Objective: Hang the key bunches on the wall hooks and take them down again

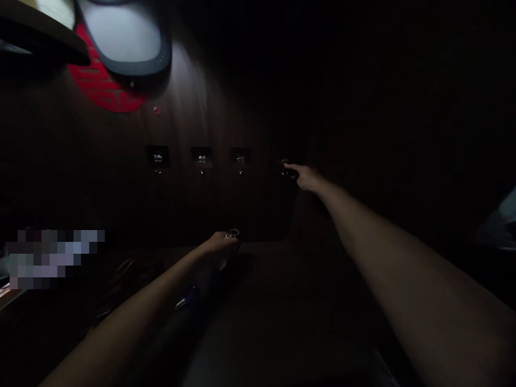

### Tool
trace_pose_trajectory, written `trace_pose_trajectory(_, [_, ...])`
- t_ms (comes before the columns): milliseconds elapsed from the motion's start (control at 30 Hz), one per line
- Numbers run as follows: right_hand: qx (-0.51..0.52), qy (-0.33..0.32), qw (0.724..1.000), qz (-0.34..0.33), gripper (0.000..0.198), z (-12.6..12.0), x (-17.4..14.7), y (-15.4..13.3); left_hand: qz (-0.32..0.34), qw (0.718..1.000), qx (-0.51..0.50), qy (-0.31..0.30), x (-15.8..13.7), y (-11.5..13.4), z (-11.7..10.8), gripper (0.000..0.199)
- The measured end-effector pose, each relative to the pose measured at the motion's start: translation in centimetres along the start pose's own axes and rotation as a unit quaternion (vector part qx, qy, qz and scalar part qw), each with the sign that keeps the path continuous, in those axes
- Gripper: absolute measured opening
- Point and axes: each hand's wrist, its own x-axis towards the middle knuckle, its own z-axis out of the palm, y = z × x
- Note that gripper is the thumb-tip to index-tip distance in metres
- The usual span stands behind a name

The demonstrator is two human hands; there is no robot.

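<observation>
While our left hand (220, 243) pinches a metal ring (234, 232), the rightmost panel (284, 160) lies left, at our right hand's (308, 177) outstretched forefinger, its grip unclear.

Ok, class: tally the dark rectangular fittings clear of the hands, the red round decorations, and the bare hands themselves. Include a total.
Dark rectangular fittings: 3
Red round decoration: 1
Bare hands: 2
Total: 6

Single head-worn view, facing forward and down over both hands (308, 178), near dark panel (201, 118); aim centred below and right of red disc (102, 90)
</observation>
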Motion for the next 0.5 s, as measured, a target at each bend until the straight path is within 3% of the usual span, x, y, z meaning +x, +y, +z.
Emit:
trace_pose_trajectory(100, [-0.029, -0.036, 0.999, 0.016, 0.066, 0.6, -1.2, -0.6, -0.006, 0.998, 0.043, 0.045, -2.8, -3.9, -3.5, 0.018])
trace_pose_trajectory(233, [-0.016, 0.045, 0.999, 0.017, 0.073, 3.1, -5.1, -1.9, 0.017, 0.989, 0.032, 0.145, -5.4, -5.8, -6.5, 0.032])
trace_pose_trajectory(400, [0.127, 0.085, 0.986, -0.072, 0.06, 9.9, -13.9, -2.7, 0.102, 0.968, 0.008, 0.229, -8.7, -7.2, -9.2, 0.042])
trace_pose_trajectory(500, [0.185, 0.063, 0.976, -0.094, 0.057, 14.7, -19.1, -3.6, 0.166, 0.947, 0.047, 0.27, -11.0, -9.3, -11.1, 0.032])
